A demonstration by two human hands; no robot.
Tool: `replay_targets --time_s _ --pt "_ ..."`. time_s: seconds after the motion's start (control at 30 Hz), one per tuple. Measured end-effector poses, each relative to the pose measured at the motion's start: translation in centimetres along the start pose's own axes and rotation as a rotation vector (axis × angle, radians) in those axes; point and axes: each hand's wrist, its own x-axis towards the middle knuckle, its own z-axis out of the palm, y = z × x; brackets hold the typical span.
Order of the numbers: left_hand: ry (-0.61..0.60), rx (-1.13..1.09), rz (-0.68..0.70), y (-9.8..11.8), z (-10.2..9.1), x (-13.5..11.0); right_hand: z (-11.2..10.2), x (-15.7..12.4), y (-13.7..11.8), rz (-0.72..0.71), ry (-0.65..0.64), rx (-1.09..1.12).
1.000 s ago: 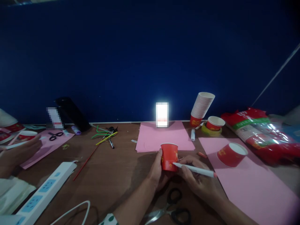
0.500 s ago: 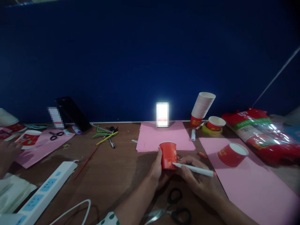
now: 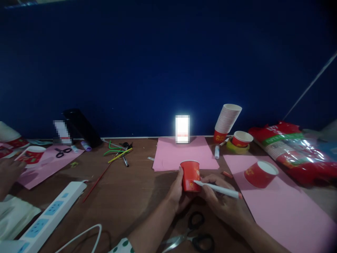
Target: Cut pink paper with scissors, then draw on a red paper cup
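Observation:
My left hand [image 3: 177, 191] is closed round the left side and underside of a red paper cup [image 3: 190, 174], held upright with its rim on top. Between the fingers of my right hand [image 3: 219, 200] is a white marker pen [image 3: 222, 189] with a red end. Its tip touches, or nearly touches, the lower front of the cup. Below my hands lies a pair of black-handled scissors [image 3: 196, 232] on the brown table. The marker's red cap [image 3: 227, 174] lies just beyond my right hand, beside the pink paper.
Pink sheets [image 3: 173, 154] lie under a bright phone [image 3: 182, 129]. To the right are a cup stack [image 3: 228, 121], a tilted cup [image 3: 259, 175] on pink paper and a red bag [image 3: 289, 151]. Leftward are straws [image 3: 116, 150], a power strip [image 3: 50, 214] and another person's hand [image 3: 9, 175].
The cup has shifted slightly right and down in my left hand. The marker tip has moved a little left and up across the cup's front.

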Motion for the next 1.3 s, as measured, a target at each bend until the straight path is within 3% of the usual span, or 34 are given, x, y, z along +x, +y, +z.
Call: replay_targets --time_s 0.2,1.3 --pt "-0.007 0.044 0.007 0.15 -0.06 -0.03 -0.32 -0.05 -0.67 0.026 -0.09 0.003" --pt "-0.015 0.049 0.036 -0.42 -0.42 0.22 0.0 -0.16 -0.28 -0.056 0.012 -0.047"
